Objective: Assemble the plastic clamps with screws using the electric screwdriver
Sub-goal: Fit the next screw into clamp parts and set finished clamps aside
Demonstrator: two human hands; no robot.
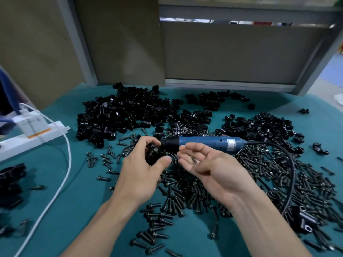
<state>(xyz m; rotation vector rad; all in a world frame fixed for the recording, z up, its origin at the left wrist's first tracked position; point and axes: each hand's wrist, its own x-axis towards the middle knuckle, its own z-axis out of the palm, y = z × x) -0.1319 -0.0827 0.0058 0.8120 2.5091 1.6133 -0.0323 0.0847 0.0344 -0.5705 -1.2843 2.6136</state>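
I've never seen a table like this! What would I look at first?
Black heaps everywhere: a pile of plastic clamps at the back of the teal table and screws spread nearer. A blue electric screwdriver lies in the middle, just behind the hands. The left hand grips one clamp; the right hand is open, palm up.

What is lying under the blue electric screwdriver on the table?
The blue electric screwdriver rests on loose black screws, black plastic clamps just behind. Its tip and whatever lies beneath are covered by the left hand, gripping one clamp, and the right hand.
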